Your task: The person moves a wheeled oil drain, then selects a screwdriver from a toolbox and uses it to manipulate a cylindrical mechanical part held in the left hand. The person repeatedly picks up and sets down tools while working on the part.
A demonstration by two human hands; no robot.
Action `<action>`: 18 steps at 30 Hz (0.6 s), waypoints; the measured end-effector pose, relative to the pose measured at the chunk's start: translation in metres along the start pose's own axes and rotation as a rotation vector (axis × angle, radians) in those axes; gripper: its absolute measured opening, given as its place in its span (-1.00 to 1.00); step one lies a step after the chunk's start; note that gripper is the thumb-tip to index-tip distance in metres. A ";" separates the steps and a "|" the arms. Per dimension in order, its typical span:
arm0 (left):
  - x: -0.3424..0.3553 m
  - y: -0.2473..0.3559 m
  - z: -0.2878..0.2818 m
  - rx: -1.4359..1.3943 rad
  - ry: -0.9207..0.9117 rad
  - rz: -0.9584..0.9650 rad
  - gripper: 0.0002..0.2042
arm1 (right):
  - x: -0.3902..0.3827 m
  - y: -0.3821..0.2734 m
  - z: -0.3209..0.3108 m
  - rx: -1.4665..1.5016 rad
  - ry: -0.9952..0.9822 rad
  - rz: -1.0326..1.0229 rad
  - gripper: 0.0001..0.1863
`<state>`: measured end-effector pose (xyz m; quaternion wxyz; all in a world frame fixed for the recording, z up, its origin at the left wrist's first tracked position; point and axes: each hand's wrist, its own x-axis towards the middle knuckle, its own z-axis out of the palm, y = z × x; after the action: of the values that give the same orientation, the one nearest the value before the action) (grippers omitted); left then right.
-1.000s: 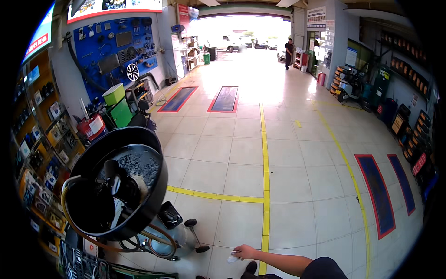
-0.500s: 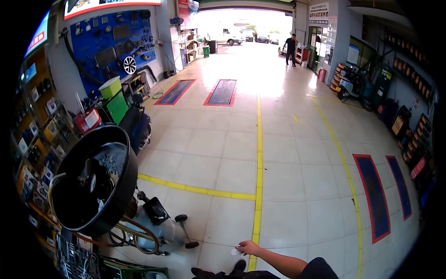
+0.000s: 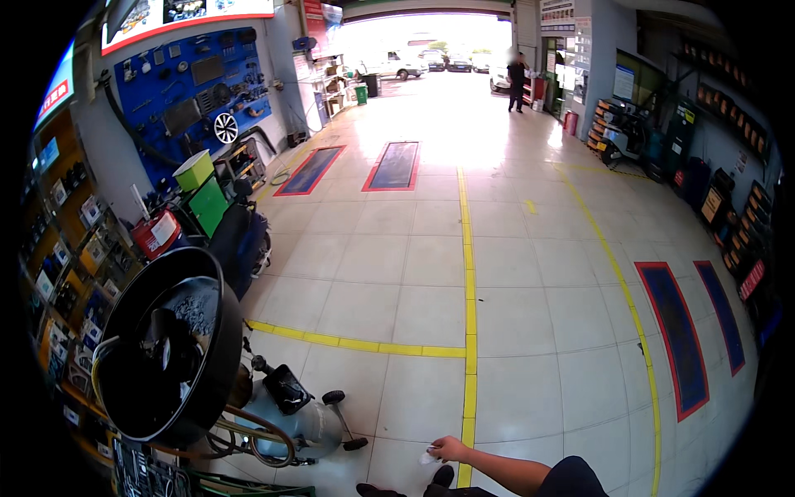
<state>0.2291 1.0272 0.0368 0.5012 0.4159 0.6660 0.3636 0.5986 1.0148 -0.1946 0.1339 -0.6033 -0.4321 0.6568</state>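
A crumpled white wad [image 3: 426, 457] is pinched in the grip of the right hand [image 3: 449, 449], near and just left of the yellow floor line [image 3: 469, 398], the left hand being unseen; carrying seems the step, a steady hold being called for next.

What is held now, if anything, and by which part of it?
The right hand holds a small whitish thing, apparently by its upper edge, at the fingertips; its kind is unclear. The left hand is out of view.
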 end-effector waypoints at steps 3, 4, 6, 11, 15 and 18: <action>-0.001 -0.007 -0.004 -0.008 0.009 -0.028 -0.58 | 0.006 -0.013 0.009 0.006 -0.006 -0.020 -0.49; 0.003 -0.004 -0.004 0.000 0.008 -0.029 -0.58 | 0.005 -0.018 0.010 -0.006 -0.010 -0.022 -0.49; -0.002 -0.010 -0.003 0.002 0.003 -0.049 -0.58 | 0.006 -0.027 0.017 -0.062 -0.025 -0.032 -0.49; -0.006 -0.016 0.003 0.010 -0.011 -0.070 -0.58 | 0.013 -0.049 0.030 -0.069 -0.066 -0.130 -0.50; -0.013 -0.030 0.008 0.026 -0.030 -0.094 -0.57 | 0.000 -0.078 0.053 -0.089 -0.158 -0.168 -0.48; -0.016 -0.042 0.024 0.026 -0.078 -0.095 -0.57 | -0.014 -0.100 0.063 -0.141 -0.277 -0.190 -0.46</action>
<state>0.2465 0.9981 -0.0007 0.5382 0.4042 0.6694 0.3143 0.5108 1.0383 -0.1187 0.0920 -0.4714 -0.5465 0.6861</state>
